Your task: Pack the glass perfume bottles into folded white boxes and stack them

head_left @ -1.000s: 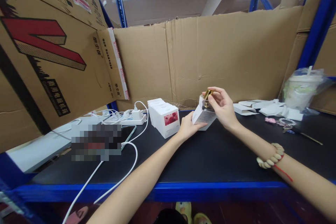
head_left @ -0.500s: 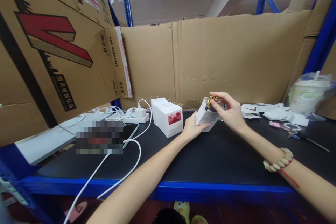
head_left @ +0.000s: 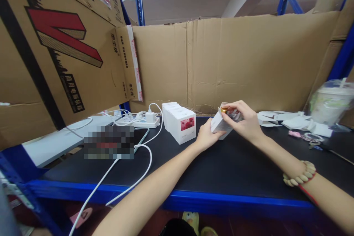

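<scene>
A small white carton (head_left: pixel 219 122) is tilted in my left hand (head_left: pixel 207 136), with the fingers and thumb closed round its lower part. The carton's top stands open. At that opening, my right hand (head_left: pixel 246 122) pinches a gold-capped bottle (head_left: pixel 224 110) between thumb and fingers. Most of the bottle is down inside the carton, so its body is hidden. Left of my hands, a row of white cartons (head_left: pixel 188 131) stands on the black tabletop (head_left: pixel 221 169); the front one carries a picture of red flowers.
White charging cables (head_left: pixel 151 155), a power strip (head_left: pixel 151 118) and a blurred-out device (head_left: pixel 109 142) lie at the left. Folded white paper pieces (head_left: pixel 294 121), a keyring (head_left: pixel 312 138) and a bagged drink cup (head_left: pixel 329 103) are at the right. Cardboard walls (head_left: pixel 160 62) enclose the back and left.
The gold-capped bottle has gone lower into the carton, with my right hand following it down. My left hand keeps its hold. The whole view has shifted slightly.
</scene>
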`<state>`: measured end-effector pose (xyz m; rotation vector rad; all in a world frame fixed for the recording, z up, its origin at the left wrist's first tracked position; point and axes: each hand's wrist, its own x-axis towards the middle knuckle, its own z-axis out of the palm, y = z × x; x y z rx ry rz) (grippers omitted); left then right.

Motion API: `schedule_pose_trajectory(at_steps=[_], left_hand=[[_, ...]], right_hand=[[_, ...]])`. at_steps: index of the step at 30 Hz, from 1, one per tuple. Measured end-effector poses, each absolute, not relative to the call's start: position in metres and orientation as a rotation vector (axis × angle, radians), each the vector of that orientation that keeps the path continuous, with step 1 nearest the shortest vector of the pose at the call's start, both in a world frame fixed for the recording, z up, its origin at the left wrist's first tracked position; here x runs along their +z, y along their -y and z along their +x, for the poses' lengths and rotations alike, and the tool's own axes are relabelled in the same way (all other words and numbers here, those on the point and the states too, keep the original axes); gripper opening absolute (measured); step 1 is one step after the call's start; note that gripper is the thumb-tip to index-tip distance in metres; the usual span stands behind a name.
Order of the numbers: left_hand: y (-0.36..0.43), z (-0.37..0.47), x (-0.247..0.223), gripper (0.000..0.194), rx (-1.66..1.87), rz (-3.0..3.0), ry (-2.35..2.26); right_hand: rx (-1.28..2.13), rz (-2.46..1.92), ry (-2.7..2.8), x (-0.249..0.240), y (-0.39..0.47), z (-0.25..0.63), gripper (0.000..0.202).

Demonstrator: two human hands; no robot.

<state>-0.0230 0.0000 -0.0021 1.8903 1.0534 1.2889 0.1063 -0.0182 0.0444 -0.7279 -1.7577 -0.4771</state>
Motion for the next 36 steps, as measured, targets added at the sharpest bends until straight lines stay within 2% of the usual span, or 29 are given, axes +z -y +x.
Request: schedule_pose_trajectory(at_steps=[6,18,26,36], left_hand=[[-0.001,-0.023,-0.003,0.038,1.307,1.912,-1.057],[0.002,-0.021,-0.003,0.032,1.284,1.946,-1.132],[-0.004,-0.021,-0.009,0.033,1.315,1.994,-1.121],[-0.001,-0.024,-0.004,0.035,1.329,1.906,-1.034]], right_hand=[[-0.31,-0.935,1.724,0.04,0.018,0.106,0.026],[-0.282,-1.135,1.69,0.047,0.021,0.11,0.031],[-0.413,-1.233,1.738,0.046,0.018,0.114,0.029],[-0.497,-1.126,1.956,0.034,0.013,0.111,0.028]])
